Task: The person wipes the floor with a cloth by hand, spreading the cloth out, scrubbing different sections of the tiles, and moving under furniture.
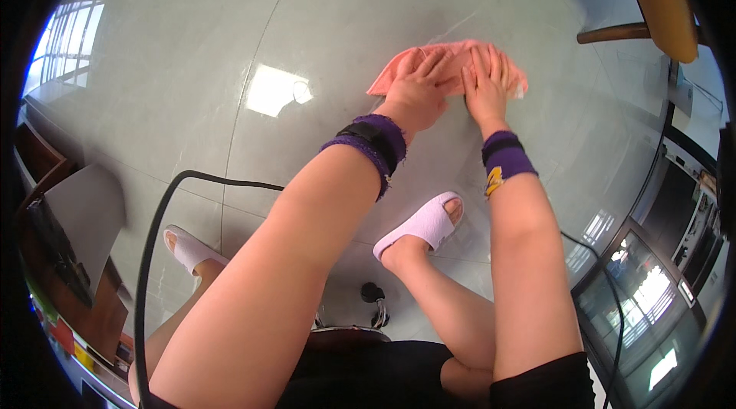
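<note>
A pink cloth (460, 51) lies spread on the glossy grey tiled floor (322, 18), in front of my feet. My left hand (418, 86) presses flat on its left part, with the fingers spread. Beside it, my right hand (486, 82) rests on the cloth's right part, fingers stretched forward. The two hands are close together, and neither grips the fabric visibly. A small whitish patch shows at the cloth's right end. Each wrist wears a purple band with a black strip.
Pink slippers (422, 228) are on my feet. Below is a wheeled stool (351, 329). A black cable (150, 236) loops at the left. Wooden furniture (103, 317) stands lower left, a glass-fronted cabinet (627, 288) lower right, and a wooden chair-like piece (661, 6) upper right.
</note>
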The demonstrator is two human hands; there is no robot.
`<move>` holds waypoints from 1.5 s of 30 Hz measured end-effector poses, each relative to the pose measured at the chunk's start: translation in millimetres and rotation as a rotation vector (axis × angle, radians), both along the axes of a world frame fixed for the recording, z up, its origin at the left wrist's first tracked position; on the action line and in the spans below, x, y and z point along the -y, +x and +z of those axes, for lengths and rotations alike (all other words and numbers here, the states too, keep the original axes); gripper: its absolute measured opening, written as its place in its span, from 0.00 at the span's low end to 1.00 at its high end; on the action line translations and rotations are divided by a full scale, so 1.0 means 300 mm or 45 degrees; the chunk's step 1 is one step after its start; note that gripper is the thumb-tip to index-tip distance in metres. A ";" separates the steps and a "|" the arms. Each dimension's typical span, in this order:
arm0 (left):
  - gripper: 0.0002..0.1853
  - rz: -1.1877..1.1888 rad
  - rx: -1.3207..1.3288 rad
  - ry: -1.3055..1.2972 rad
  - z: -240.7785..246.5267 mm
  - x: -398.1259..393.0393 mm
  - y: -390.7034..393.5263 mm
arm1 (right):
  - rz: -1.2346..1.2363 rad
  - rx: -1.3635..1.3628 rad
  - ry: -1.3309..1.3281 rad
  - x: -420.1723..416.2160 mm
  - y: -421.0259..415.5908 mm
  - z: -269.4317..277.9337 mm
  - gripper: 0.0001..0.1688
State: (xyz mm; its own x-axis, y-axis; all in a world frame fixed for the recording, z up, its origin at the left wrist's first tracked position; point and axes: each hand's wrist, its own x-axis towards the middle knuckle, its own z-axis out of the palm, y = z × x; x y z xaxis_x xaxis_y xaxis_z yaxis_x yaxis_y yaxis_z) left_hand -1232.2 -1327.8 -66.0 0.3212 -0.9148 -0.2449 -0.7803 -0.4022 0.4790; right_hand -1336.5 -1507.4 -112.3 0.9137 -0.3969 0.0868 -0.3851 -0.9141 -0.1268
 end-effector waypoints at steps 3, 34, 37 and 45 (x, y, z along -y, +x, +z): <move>0.26 -0.115 0.063 -0.089 -0.018 -0.030 -0.084 | -0.246 0.001 -0.035 -0.094 -0.173 -0.029 0.27; 0.36 -0.032 0.326 -0.128 -0.016 -0.739 0.062 | -0.316 0.186 0.415 -0.861 -0.014 0.134 0.28; 0.34 -0.009 0.432 -0.091 -0.015 -0.634 0.216 | -0.254 0.211 0.311 -0.768 0.156 0.080 0.28; 0.30 0.054 0.470 -0.035 -0.072 -0.795 0.210 | -0.168 0.161 0.323 -0.874 0.167 0.073 0.27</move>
